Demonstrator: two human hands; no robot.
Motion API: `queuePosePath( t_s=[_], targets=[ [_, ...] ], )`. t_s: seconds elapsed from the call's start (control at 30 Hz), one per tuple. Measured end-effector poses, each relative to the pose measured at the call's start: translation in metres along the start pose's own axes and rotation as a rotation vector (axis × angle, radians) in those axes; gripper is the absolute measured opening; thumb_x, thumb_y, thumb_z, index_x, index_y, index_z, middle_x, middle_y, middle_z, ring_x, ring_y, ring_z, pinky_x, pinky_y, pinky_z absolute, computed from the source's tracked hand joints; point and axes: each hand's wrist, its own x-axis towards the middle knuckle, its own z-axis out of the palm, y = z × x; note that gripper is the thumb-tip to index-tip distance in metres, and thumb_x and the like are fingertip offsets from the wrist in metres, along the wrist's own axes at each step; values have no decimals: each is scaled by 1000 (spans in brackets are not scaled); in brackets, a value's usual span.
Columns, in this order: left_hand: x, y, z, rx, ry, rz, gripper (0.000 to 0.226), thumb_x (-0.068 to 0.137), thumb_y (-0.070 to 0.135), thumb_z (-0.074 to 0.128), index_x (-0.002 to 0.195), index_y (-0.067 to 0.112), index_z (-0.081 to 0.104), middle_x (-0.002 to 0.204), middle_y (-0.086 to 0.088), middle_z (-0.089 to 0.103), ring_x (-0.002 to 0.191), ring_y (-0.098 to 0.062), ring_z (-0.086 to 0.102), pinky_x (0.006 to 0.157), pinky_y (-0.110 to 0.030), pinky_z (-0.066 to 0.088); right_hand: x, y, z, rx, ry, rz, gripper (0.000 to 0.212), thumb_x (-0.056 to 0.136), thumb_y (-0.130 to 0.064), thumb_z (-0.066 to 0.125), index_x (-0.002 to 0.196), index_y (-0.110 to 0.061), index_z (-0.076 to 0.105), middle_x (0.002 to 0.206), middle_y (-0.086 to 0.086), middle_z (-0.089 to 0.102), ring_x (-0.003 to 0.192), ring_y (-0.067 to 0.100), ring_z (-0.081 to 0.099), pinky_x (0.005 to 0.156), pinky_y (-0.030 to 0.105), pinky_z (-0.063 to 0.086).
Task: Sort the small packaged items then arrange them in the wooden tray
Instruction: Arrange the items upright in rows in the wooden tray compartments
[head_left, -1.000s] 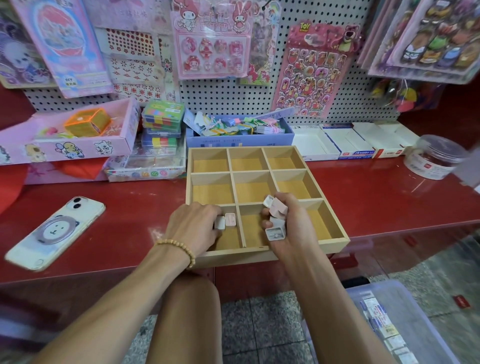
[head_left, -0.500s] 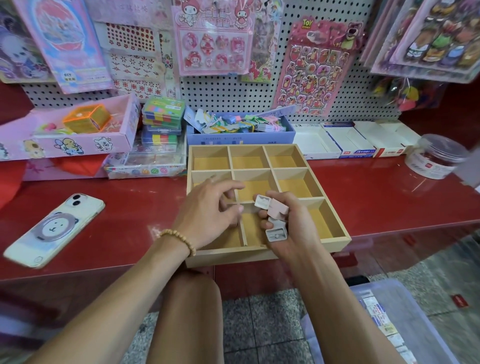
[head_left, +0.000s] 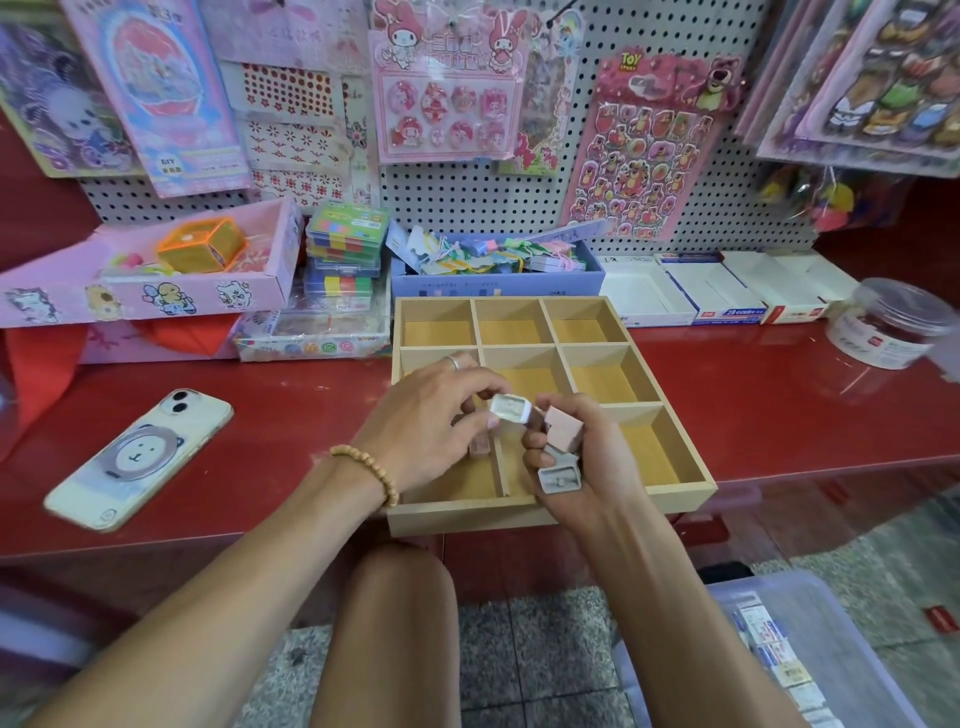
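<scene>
A wooden tray (head_left: 670, 491) with nine compartments sits on the red counter, and both hands hover over its near part. My right hand (head_left: 597, 467) grips a bunch of small packaged items, among them a pink one (head_left: 565, 429) and a grey one (head_left: 559, 478). My left hand (head_left: 423, 423) pinches a pale green-grey item (head_left: 510, 408) at the top of that bunch. A small pink item (head_left: 480, 447) lies in the near-left compartment, partly hidden under my left hand.
A phone (head_left: 140, 457) lies on the counter at the left. Behind the tray stand a blue box of clips (head_left: 493, 283), a pink box (head_left: 145, 301), stacked colourful cases (head_left: 345, 254) and white boxes (head_left: 711, 296). A clear tub (head_left: 893, 322) sits at the right. A plastic bin (head_left: 831, 649) of packets is on the floor.
My left hand let go of small items in the near-left compartment, rose and moved right to the bunch in my right hand, where it now pinches the top item.
</scene>
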Motion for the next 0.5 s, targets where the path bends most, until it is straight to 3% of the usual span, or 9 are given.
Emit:
queuePosePath(
  t_s=[0.07, 0.27, 0.5],
  targets=[
    [-4, -8, -9, 125, -44, -2, 23, 92, 24, 63, 115, 27, 66, 88, 20, 50, 84, -6, 55, 78, -26, 43, 0, -3, -2, 38, 29, -12, 8, 91, -6, 51, 84, -6, 55, 67, 7, 53, 47, 12, 44, 36, 17, 34],
    [-11, -30, -17, 442, -344, -37, 23, 95, 29, 58, 118, 34, 62, 108, 12, 61, 111, -12, 51, 84, -33, 47, -2, -7, -4, 35, 113, -19, 12, 91, -6, 55, 79, -9, 55, 61, 4, 49, 44, 11, 44, 36, 16, 33],
    [-3, -34, -2, 613, -406, -23, 15, 91, 26, 64, 103, 32, 68, 97, 6, 64, 96, -21, 60, 83, -40, 51, -4, -9, -5, -56, 185, -73, 15, 93, -8, 59, 78, -8, 56, 57, 3, 52, 41, 10, 46, 36, 17, 36]
  ],
)
